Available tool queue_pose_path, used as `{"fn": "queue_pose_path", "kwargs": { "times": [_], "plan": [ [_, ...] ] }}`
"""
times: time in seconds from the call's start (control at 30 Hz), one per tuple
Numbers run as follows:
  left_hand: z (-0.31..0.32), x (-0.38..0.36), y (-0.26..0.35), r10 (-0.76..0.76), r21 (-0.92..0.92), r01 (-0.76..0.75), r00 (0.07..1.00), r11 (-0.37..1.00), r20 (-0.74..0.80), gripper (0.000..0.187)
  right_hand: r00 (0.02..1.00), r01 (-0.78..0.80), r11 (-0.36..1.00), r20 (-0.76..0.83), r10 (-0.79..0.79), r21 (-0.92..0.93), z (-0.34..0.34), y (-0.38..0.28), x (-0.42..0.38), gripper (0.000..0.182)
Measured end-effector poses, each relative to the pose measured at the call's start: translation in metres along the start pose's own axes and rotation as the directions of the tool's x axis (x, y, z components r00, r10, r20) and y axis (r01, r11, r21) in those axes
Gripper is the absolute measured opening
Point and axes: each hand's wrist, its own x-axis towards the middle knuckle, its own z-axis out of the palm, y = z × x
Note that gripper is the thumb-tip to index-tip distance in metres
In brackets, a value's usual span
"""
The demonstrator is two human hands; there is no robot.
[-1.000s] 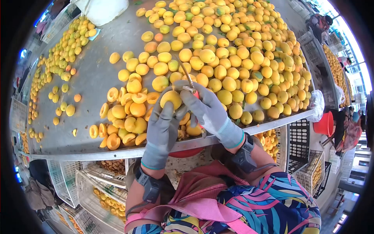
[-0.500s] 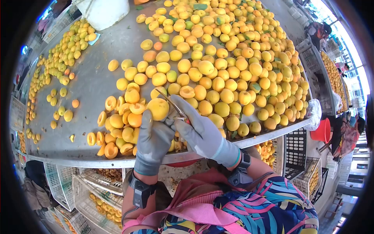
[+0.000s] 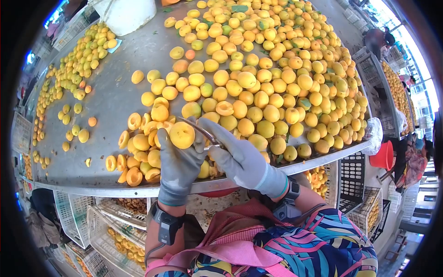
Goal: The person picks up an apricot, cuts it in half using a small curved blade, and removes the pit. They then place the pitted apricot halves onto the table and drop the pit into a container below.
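Note:
My left hand [image 3: 181, 168], in a grey glove, holds a whole-looking yellow apricot [image 3: 182, 135] between thumb and fingers. Beside it, my right hand [image 3: 241, 157], gloved too, is closed around a small curved metal tool [image 3: 203, 129], whose tip lies just above and right of the fruit. Left of my hands, a pile of halved apricots [image 3: 134, 177] with cut faces showing rests near the metal table's front edge. A large heap of whole apricots [image 3: 277, 87] spreads beyond and to the right of my right hand.
The metal table [image 3: 110, 99] also bears greener apricots [image 3: 83, 60] and a white bucket [image 3: 127, 16]. Plastic crates [image 3: 74, 217] stand below its front edge. A red bucket [image 3: 382, 156] and a seated person [image 3: 413, 161] are at the right.
The apricot in my left hand has turned and sits slightly lower. The tool in my right hand has shifted a little down and right, nearer level. The view has moved slightly.

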Motion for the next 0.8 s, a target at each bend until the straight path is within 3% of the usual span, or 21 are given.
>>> {"fn": "queue_pose_path", "kwargs": {
  "times": [0.03,0.1,0.2,0.3,0.37,0.5,0.57,0.67,0.8],
  "plan": [
    [0.004,0.000,-0.002,0.001,0.001,-0.001,1.000,1.000,-0.001,0.067,0.998,-0.041,0.999,0.038,0.041,-0.009,0.000,-0.001,-0.001,0.053],
    [0.015,-0.002,-0.006,0.102,0.214,-0.074,0.987,0.974,-0.124,0.075,0.994,-0.082,0.996,0.075,0.084,-0.019,0.001,0.000,-0.002,0.056],
    [0.016,-0.003,-0.012,0.142,0.277,-0.099,0.980,0.956,-0.140,0.076,0.999,0.007,0.999,0.037,-0.005,-0.044,0.005,0.005,-0.002,0.058],
    [0.022,-0.006,-0.012,0.113,0.342,-0.075,0.989,0.937,-0.091,0.076,0.990,-0.091,0.995,0.103,0.096,-0.050,0.006,0.006,-0.003,0.054],
    [0.017,-0.006,-0.013,0.127,0.381,-0.074,0.985,0.922,-0.116,0.077,0.997,0.078,0.989,-0.008,-0.080,-0.127,0.012,0.016,-0.003,0.060],
    [0.012,-0.006,-0.013,0.148,0.451,-0.084,0.983,0.889,-0.109,0.075,0.999,0.019,0.992,0.035,-0.015,-0.126,0.007,0.009,-0.004,0.060],
    [0.009,-0.008,-0.013,0.159,0.499,-0.088,0.982,0.862,-0.100,0.073,0.982,-0.132,0.974,0.110,0.154,-0.182,0.003,-0.002,-0.004,0.056],
    [0.008,-0.009,-0.013,0.167,0.577,-0.082,0.981,0.813,-0.096,0.070,0.996,-0.049,0.980,0.060,0.062,-0.193,0.003,0.001,-0.005,0.062],
    [0.012,-0.010,-0.014,0.207,0.645,-0.062,0.967,0.761,-0.151,0.066,0.995,-0.042,0.971,0.077,0.062,-0.237,0.000,-0.004,-0.005,0.063]
  ]
}}
